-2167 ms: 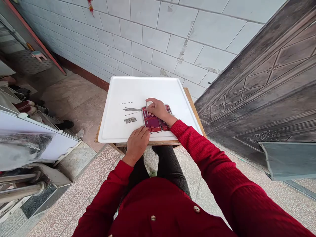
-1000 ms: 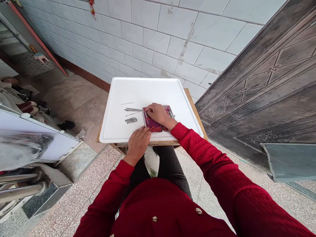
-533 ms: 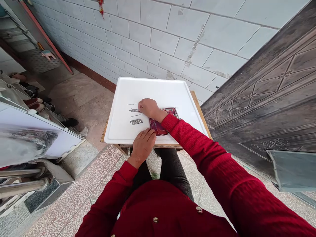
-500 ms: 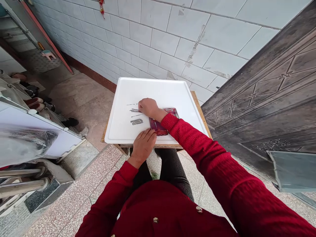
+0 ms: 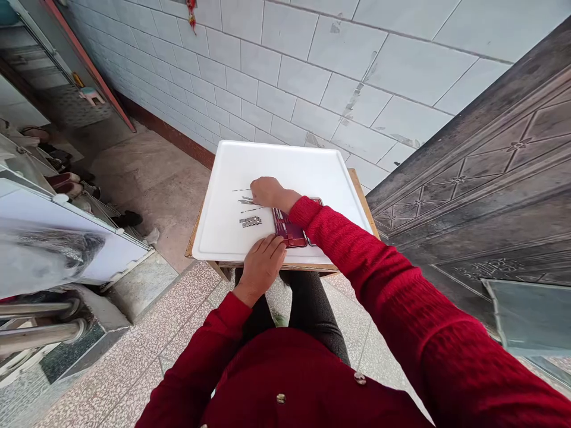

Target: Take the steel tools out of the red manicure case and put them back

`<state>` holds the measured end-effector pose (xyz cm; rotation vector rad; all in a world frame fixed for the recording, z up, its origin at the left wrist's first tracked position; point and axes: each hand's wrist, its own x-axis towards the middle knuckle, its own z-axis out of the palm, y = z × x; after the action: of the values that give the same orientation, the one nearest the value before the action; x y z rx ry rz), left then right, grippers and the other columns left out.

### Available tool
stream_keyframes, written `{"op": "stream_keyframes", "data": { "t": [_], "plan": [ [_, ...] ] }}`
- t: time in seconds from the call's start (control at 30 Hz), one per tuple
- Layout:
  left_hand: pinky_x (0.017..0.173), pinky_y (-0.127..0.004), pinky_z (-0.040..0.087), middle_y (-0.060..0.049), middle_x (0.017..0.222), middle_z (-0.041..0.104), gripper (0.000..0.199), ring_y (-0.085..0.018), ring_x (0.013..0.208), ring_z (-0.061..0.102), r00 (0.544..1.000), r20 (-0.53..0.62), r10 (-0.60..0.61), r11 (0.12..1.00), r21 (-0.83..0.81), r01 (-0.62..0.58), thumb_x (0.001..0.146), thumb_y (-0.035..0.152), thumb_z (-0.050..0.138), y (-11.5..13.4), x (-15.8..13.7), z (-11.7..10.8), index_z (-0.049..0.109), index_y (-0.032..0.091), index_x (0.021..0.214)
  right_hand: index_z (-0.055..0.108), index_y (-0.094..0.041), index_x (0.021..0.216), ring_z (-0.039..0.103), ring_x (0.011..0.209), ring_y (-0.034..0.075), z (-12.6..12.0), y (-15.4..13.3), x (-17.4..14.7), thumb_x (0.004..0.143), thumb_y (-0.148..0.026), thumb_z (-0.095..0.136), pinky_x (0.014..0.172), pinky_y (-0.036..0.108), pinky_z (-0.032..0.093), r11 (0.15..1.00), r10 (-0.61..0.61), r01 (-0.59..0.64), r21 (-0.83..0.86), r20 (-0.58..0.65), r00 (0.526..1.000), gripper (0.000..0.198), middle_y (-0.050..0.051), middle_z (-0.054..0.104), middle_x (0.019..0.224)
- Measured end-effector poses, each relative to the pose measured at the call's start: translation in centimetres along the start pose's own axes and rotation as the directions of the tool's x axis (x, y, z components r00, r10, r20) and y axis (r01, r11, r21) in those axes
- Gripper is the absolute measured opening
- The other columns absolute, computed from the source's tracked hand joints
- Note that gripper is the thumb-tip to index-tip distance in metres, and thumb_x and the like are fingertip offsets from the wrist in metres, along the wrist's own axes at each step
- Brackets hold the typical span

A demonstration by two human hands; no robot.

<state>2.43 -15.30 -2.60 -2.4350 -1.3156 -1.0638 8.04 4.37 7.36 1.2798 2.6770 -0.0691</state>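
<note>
A dark red zip case point(image 5: 292, 233) lies opened out on a white board point(image 5: 227, 244), with slim metal tools in its slots. My left hand point(image 5: 263, 264) rests at the case's near left corner, fingers stretched out and fingertips touching its edge. Over the board beyond the case, my right hand point(image 5: 266, 191) has its fingers closed; what they hold, if anything, is hidden. Beside its fingertips lie thin metal tools point(image 5: 246, 201). Two more slim tools lie nearby, one farther and one nearer. Left of the case are small silver nail clippers point(image 5: 251, 222). My right forearm covers part of the case.
The board sits on a wooden table point(image 5: 191, 241) against a white tiled wall point(image 5: 267, 89). A dark patterned metal door point(image 5: 482, 172) stands to the right. At left are a shoe rack point(image 5: 66, 184) and a plastic-covered white panel point(image 5: 49, 249).
The view has shifted slightly. My right hand stays closed by the thin tools, and my left hand keeps its place at the case corner.
</note>
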Motion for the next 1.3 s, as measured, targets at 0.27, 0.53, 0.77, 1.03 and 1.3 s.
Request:
{"op": "stream_keyframes", "data": {
  "t": [0.27,0.53,0.77,1.03,1.3],
  "plan": [
    [0.107,-0.044,0.055,-0.011,0.127,0.074,0.023,-0.026,0.127,0.067,1.0,0.016,-0.003,1.0,-0.018,0.003,0.103,0.016,0.054,0.0,0.0,0.0,0.067,0.018,0.122,0.07,-0.013,0.09,0.071,0.09,0.027,0.4,0.9,-1.8,0.087,-0.008,0.06,0.075,0.032,0.051,0.96,0.068,-0.03,0.279,-0.129,0.989,0.011,0.014,0.077,0.099],
    [0.103,-0.043,0.056,-0.009,0.124,0.076,0.022,-0.025,0.122,0.07,1.0,0.016,0.002,1.0,0.026,-0.003,0.105,0.018,0.051,-0.1,0.2,0.0,0.068,0.019,0.118,0.06,-0.017,0.083,0.052,0.044,0.01,3.7,4.3,-4.5,0.079,-0.002,0.066,0.047,0.022,0.043,0.351,0.25,0.003,0.936,-0.097,0.963,0.017,-0.005,0.062,0.053],
    [0.103,-0.043,0.056,-0.009,0.123,0.077,0.021,-0.025,0.122,0.07,1.0,0.001,0.005,0.999,0.049,-0.005,0.105,0.018,0.052,0.0,0.5,-0.1,0.069,0.019,0.117,0.062,-0.015,0.109,0.06,0.046,0.011,5.2,6.1,-7.7,0.074,-0.002,0.075,0.043,0.019,0.045,0.15,0.289,0.044,0.988,-0.086,0.954,0.04,-0.007,0.065,0.054],
    [0.103,-0.042,0.055,-0.009,0.124,0.076,0.021,-0.025,0.122,0.07,1.0,0.0,0.005,0.998,0.055,-0.005,0.104,0.017,0.053,0.2,0.6,-0.3,0.069,0.019,0.117,0.061,-0.016,0.115,0.064,0.05,0.012,5.4,6.5,-9.0,0.076,-0.003,0.075,0.045,0.018,0.049,0.133,0.329,0.085,0.987,-0.125,0.936,0.044,-0.007,0.066,0.057],
    [0.104,-0.041,0.055,-0.009,0.123,0.077,0.02,-0.024,0.122,0.07,1.0,-0.016,0.004,0.998,0.059,-0.003,0.104,0.019,0.053,0.1,0.7,-0.2,0.069,0.019,0.117,0.053,-0.02,0.108,0.057,0.042,0.01,5.4,7.0,-9.0,0.078,-0.001,0.069,0.04,0.015,0.043,0.192,0.364,0.059,0.98,-0.127,0.923,0.039,-0.009,0.065,0.053]
  ]
}}
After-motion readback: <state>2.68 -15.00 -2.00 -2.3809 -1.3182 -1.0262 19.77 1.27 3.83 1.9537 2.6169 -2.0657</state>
